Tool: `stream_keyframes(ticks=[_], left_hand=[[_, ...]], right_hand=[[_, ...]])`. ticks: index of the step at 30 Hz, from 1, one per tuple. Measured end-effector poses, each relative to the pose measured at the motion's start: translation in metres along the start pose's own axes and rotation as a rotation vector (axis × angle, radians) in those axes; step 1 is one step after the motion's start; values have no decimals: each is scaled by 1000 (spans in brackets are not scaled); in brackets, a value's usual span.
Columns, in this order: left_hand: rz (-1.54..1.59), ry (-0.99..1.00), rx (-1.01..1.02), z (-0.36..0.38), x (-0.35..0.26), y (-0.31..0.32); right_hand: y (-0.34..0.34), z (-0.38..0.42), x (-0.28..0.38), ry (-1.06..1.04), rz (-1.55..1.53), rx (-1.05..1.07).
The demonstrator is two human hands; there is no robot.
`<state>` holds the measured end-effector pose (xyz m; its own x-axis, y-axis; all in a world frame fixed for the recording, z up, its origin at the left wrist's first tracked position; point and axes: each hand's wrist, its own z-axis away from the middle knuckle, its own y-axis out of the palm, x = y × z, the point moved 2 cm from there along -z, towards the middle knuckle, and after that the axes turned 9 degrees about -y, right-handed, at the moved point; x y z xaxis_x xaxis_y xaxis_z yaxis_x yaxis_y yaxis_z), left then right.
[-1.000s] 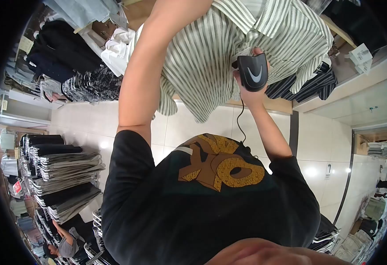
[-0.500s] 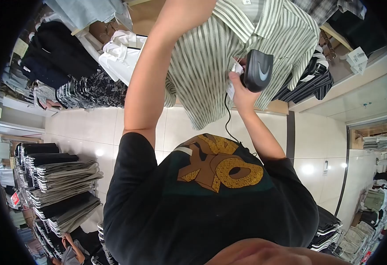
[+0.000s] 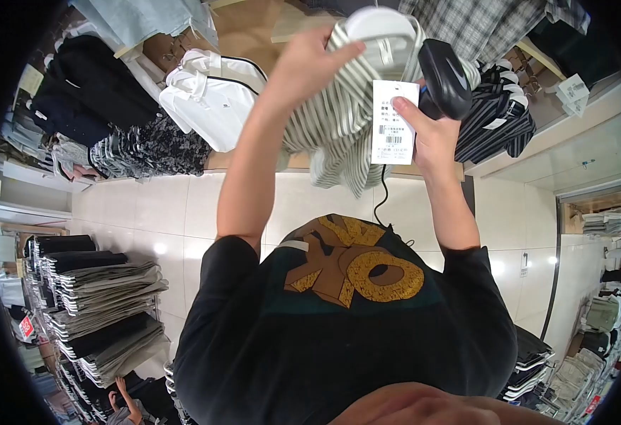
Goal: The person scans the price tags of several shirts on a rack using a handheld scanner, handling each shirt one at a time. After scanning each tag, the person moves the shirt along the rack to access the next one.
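At the top middle hangs a green-and-white striped shirt (image 3: 325, 120), its open collar showing a white lining. My left hand (image 3: 309, 67) is closed on the shirt near its collar, thumb stretched over the striped cloth. A black barcode scanner (image 3: 444, 74) rests in my right hand (image 3: 431, 138), its head pointing up. With the thumb of that same hand I press a white price tag (image 3: 394, 152), printed with text and a barcode, facing me. From below the tag a black cord (image 3: 383, 195) runs down toward my chest.
A white shirt (image 3: 215, 106) with dark trim and dark garments (image 3: 87, 85) hang at the left. Black striped shirts (image 3: 498, 117) hang at the right. Folded trousers (image 3: 105, 290) fill a rack at lower left, where another person's arm (image 3: 127, 398) shows.
My left hand has come down into view at the collar. The striped shirt is bunched and turned. My right hand has moved right with the scanner, and the tag now lies flat toward me.
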<state>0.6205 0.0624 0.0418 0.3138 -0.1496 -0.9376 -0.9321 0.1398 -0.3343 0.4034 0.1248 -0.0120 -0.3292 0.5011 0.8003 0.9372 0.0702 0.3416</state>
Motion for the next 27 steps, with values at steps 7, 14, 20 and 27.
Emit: stream_keyframes(ticks=[7, 14, 20, 27], left_hand=[[297, -121, 341, 29, 23, 32], [288, -257, 247, 39, 33, 35], [421, -211, -5, 43, 77, 32], [459, -261, -56, 39, 109, 32]], right_hand=[[4, 2, -26, -23, -29, 58], [-4, 11, -36, -123, 314, -18], [-29, 93, -22, 63, 467, -36], [-31, 140, -55, 403, 576, 285]])
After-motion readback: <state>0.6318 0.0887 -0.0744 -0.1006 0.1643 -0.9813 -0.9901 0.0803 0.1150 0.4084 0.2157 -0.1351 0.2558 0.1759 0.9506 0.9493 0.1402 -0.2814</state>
